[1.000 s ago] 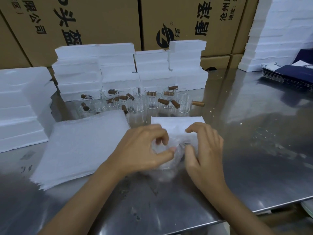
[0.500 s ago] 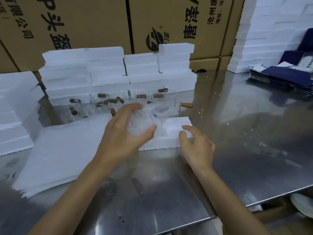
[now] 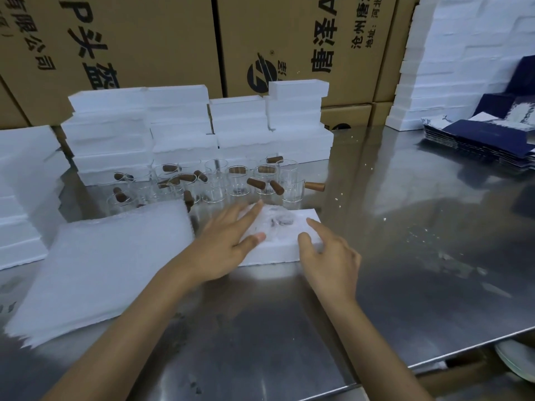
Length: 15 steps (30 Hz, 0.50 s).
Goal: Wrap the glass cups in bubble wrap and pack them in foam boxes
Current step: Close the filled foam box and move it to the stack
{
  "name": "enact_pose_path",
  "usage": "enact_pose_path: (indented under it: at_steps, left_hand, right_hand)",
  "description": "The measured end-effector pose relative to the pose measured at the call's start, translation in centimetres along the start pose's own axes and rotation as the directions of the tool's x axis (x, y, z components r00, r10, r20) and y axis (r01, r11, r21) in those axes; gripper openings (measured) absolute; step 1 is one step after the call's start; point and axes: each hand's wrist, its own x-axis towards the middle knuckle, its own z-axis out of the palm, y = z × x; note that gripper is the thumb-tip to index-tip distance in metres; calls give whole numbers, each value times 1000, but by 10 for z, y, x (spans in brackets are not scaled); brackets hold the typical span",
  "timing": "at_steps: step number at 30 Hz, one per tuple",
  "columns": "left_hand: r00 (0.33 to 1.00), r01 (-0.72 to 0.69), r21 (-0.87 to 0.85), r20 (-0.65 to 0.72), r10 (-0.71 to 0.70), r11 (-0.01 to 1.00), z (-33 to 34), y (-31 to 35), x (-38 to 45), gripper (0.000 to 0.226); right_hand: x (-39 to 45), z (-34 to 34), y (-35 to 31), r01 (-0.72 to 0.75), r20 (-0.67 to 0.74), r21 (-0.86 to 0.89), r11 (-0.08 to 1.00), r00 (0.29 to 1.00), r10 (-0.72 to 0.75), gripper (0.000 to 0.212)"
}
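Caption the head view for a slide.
Left hand presses the wrapped cup into the foam box; right hand steadies it.

cardboard cartons [image 3: 162,39] | printed "唐泽", "沧州", "有限公司" | black round logo

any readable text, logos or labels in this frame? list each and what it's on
"头盔": left cardboard carton, big black print, partly cut off.
"有限公司": same carton, smaller slanted print at far left.
"唐泽": middle cardboard carton, beside a round black logo.
"沧州唐…", "地址: 河北…": same carton, cut off at top.
Navy printed sleeves: no readable text.
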Motion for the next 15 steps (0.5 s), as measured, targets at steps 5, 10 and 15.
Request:
enact_pose_path:
  at_steps: [5,10,15]
  left_hand:
    - [996,49,-78,75,-43,996,-2,-3,3,58]
    - [994,34,-59,101,-28,998,-4,-2,2,59]
    - [997,75,-202,13,-74,976,-15,10,7,62]
  right_hand:
    - [3,1,1,-17,26,16,1000,1000,16,39]
    - [8,3,2,-14,84,3,1000,996,14,38]
    - [27,0,6,-102,160,232,967,985,66,26]
